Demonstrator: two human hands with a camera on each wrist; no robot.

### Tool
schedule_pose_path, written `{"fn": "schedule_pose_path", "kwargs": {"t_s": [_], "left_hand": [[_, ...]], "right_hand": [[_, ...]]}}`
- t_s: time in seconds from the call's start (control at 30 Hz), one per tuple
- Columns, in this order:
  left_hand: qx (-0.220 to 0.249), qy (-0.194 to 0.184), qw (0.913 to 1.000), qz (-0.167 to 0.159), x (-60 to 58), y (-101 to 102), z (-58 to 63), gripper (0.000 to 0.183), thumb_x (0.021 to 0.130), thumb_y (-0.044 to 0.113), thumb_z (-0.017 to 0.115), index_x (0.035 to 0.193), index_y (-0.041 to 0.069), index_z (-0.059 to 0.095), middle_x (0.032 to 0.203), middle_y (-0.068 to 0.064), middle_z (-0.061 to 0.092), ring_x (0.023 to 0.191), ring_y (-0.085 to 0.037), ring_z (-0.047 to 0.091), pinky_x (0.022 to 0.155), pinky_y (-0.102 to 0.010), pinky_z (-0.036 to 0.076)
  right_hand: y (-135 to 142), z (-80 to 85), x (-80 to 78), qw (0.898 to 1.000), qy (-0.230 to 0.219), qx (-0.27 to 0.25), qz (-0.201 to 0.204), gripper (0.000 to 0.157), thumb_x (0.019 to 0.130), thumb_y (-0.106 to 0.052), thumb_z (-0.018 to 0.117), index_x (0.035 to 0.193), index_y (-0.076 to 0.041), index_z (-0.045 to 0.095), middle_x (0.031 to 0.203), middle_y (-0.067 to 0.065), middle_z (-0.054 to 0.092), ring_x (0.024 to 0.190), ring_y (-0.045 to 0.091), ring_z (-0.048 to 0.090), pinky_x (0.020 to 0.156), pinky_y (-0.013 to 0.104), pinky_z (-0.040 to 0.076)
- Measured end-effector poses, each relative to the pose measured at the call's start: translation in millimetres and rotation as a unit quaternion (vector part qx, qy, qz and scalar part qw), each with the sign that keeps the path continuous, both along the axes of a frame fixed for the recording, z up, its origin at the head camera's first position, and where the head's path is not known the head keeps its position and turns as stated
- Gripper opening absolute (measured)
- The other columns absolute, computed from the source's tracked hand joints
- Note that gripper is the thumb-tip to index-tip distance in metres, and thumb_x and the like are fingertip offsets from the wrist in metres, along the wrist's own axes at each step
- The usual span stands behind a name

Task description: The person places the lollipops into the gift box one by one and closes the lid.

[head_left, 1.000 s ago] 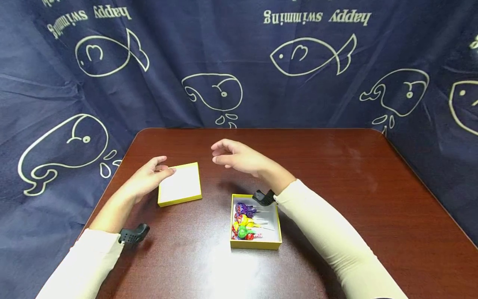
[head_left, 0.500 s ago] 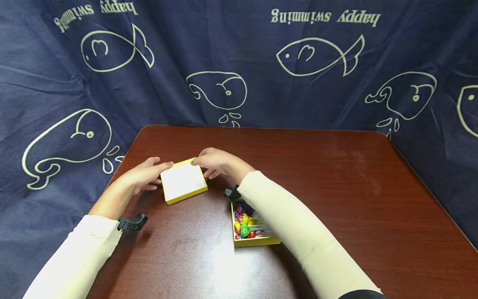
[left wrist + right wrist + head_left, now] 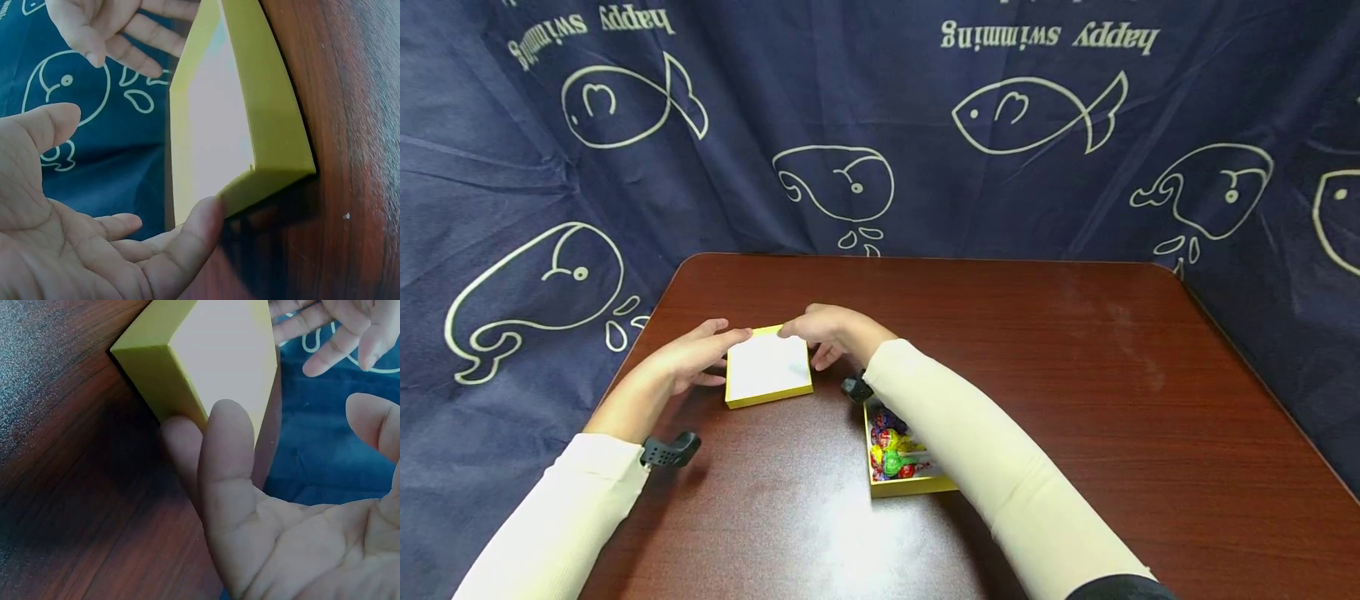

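A shallow yellow-sided box lid (image 3: 767, 367) with a white face up lies on the left half of the table. At its left side is my left hand (image 3: 692, 358), its fingers (image 3: 203, 228) extended and touching the lid's corner in the left wrist view. On the opposite side, my right hand (image 3: 835, 327) has straight fingers (image 3: 228, 431) against the lid's edge. Neither hand curls round the lid. Beneath my right forearm stands a matching yellow box (image 3: 910, 487), holding several wrapped lollipops (image 3: 895, 460); the sleeve hides its right part.
The reddish-brown wooden table (image 3: 1075, 375) extends to the right and back. Behind it hangs a dark blue curtain (image 3: 917, 108) with fish and whale drawings. A black wrist camera (image 3: 672, 450) sits at my left cuff, and another (image 3: 856, 388) at my right.
My right hand has moved left and down from above the table to the lid's right side. The lid has shifted slightly right and turned a little. My left hand has stayed beside it.
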State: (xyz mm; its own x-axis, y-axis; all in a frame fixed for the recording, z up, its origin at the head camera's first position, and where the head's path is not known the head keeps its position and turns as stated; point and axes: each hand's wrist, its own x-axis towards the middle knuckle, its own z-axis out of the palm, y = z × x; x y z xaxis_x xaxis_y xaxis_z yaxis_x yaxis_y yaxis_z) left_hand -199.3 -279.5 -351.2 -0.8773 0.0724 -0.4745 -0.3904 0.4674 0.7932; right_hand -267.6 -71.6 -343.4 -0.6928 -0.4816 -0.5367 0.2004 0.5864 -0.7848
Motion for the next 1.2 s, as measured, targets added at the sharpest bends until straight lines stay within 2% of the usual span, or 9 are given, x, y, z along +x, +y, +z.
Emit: {"fn": "schedule_pose_path", "kwargs": {"t_s": [0.07, 0.17, 0.37, 0.6, 0.73, 0.83, 0.97, 1.1, 1.2], "left_hand": [[0.003, 0.000, 1.0000, 0.002, -1.1, 2.2, 0.5, 0.093, 0.102, 0.045, 0.047, 0.154, 0.000, -0.016, 0.156, -0.033, 0.012, 0.138, -0.050, 0.028, 0.103, -0.055, 0.041], [0.007, 0.021, 0.9997, 0.006, -2.1, 4.5, 4.1, 0.093, 0.102, 0.045, 0.047, 0.154, 0.001, -0.015, 0.157, -0.032, 0.011, 0.138, -0.050, 0.028, 0.104, -0.054, 0.040], [0.035, 0.080, 0.9960, 0.017, -0.5, 8.8, 24.2, 0.089, 0.102, 0.045, 0.044, 0.156, 0.004, -0.014, 0.158, -0.029, 0.010, 0.137, -0.046, 0.030, 0.105, -0.050, 0.039], [0.123, 0.119, 0.9835, 0.059, -8.5, 32.8, 39.9, 0.085, 0.103, 0.042, 0.042, 0.156, 0.004, -0.013, 0.156, -0.024, 0.019, 0.132, -0.036, 0.032, 0.112, -0.047, 0.031], [0.155, 0.140, 0.9754, 0.072, -12.2, 54.9, 46.7, 0.079, 0.104, 0.042, 0.044, 0.158, 0.002, 0.003, 0.155, -0.019, 0.025, 0.127, -0.030, 0.034, 0.113, -0.045, 0.030], [0.172, 0.162, 0.9687, 0.077, -13.8, 71.0, 46.8, 0.068, 0.105, 0.039, 0.042, 0.156, 0.000, 0.019, 0.153, -0.016, 0.030, 0.118, -0.026, 0.039, 0.110, -0.044, 0.034], [0.205, 0.184, 0.9573, 0.088, -13.9, 90.0, 41.6, 0.051, 0.107, 0.035, 0.040, 0.146, 0.002, 0.036, 0.147, -0.012, 0.035, 0.108, -0.021, 0.046, 0.103, -0.042, 0.040], [0.235, 0.203, 0.9465, 0.089, -10.4, 108.6, 34.9, 0.031, 0.107, 0.027, 0.042, 0.128, 0.004, 0.047, 0.131, -0.009, 0.046, 0.103, -0.021, 0.051, 0.099, -0.043, 0.044], [0.245, 0.224, 0.9402, 0.076, -5.0, 122.6, 29.9, 0.025, 0.107, 0.021, 0.045, 0.122, 0.002, 0.051, 0.121, -0.009, 0.052, 0.107, -0.024, 0.055, 0.100, -0.045, 0.044]], "right_hand": [[0.8, -0.2, -0.3, 1.000, -0.003, -0.005, -0.002, 0.074, 0.097, -0.032, 0.062, 0.152, 0.000, 0.024, 0.143, 0.029, 0.041, 0.097, 0.042, 0.062, 0.080, 0.042, 0.057], [4.2, 0.9, -0.9, 1.000, 0.006, -0.014, -0.007, 0.073, 0.097, -0.031, 0.061, 0.153, 0.000, 0.025, 0.147, 0.024, 0.040, 0.095, 0.041, 0.062, 0.081, 0.042, 0.057], [20.9, 11.6, -4.7, 0.998, 0.036, -0.055, -0.019, 0.068, 0.098, -0.033, 0.058, 0.150, 0.000, 0.029, 0.148, 0.016, 0.039, 0.099, 0.038, 0.062, 0.079, 0.039, 0.056], [59.4, 27.6, -7.9, 0.990, 0.066, -0.117, -0.049, 0.061, 0.100, -0.036, 0.056, 0.149, -0.008, 0.034, 0.145, 0.013, 0.044, 0.102, 0.036, 0.061, 0.085, 0.042, 0.054], [85.0, 32.2, -7.9, 0.983, 0.081, -0.153, -0.067, 0.060, 0.102, -0.035, 0.055, 0.151, -0.009, 0.032, 0.147, 0.012, 0.044, 0.105, 0.034, 0.061, 0.092, 0.046, 0.051], [105.7, 34.4, -5.5, 0.977, 0.099, -0.172, -0.080, 0.055, 0.103, -0.032, 0.052, 0.148, -0.007, 0.033, 0.145, 0.014, 0.046, 0.106, 0.035, 0.061, 0.092, 0.048, 0.050], [133.8, 34.0, 0.1, 0.969, 0.130, -0.188, -0.096, 0.045, 0.104, -0.029, 0.049, 0.140, -0.004, 0.038, 0.137, 0.016, 0.048, 0.104, 0.038, 0.062, 0.086, 0.044, 0.054], [157.6, 31.9, 9.8, 0.963, 0.166, -0.194, -0.090, 0.041, 0.105, -0.026, 0.048, 0.138, -0.004, 0.040, 0.130, 0.018, 0.051, 0.106, 0.040, 0.061, 0.083, 0.042, 0.055], [173.7, 30.2, 19.7, 0.958, 0.205, -0.187, -0.072, 0.036, 0.106, -0.022, 0.048, 0.136, -0.003, 0.045, 0.127, 0.021, 0.054, 0.108, 0.041, 0.061, 0.084, 0.043, 0.055]]}}
